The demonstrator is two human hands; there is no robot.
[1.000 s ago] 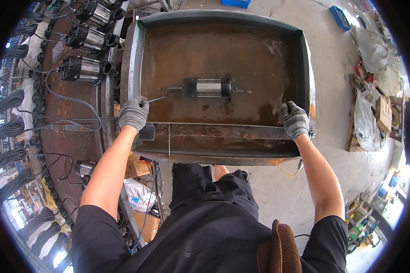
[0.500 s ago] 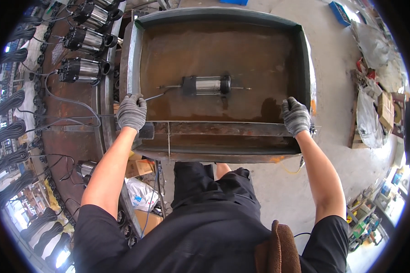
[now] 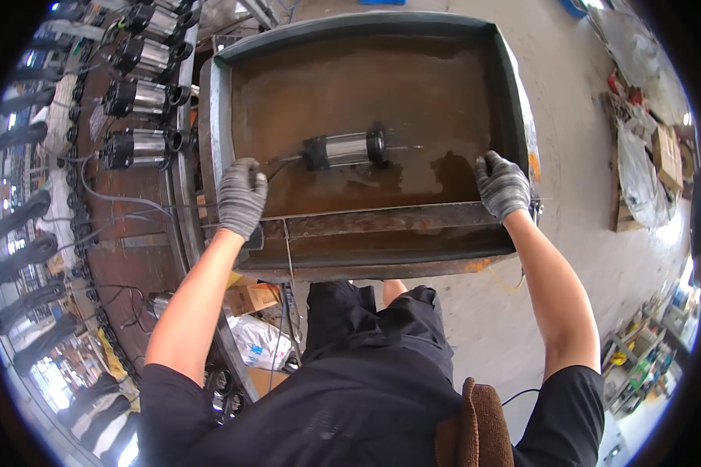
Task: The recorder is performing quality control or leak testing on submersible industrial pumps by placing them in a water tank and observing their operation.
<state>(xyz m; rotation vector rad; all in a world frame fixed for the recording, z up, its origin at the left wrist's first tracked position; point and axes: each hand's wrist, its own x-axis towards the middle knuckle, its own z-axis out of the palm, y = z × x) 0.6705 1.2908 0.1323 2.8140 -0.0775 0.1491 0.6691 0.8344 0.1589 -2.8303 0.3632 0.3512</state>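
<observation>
A large rusty metal tray [image 3: 382, 222] holds brown water. A silver cylinder with black end caps [image 3: 345, 149] lies in the water near the middle, with a thin hose running from its left end. My left hand [image 3: 240, 196], in a grey glove, grips the tray's near left corner close to the hose. My right hand [image 3: 502, 184], also gloved, grips the near right part of the tray's rim. The tray is tilted a little, its left side lower.
A round rusty table [image 3: 117, 257] at the left carries several similar silver cylinders [image 3: 136, 148] with black hoses. Cardboard boxes and bags [image 3: 646, 171] lie on the concrete floor at the right. A box and plastic bag [image 3: 257, 342] sit below the tray.
The tray has tilted and shifted slightly; the cylinder now lies at a slant. Both hands keep the same grip on the near rim.
</observation>
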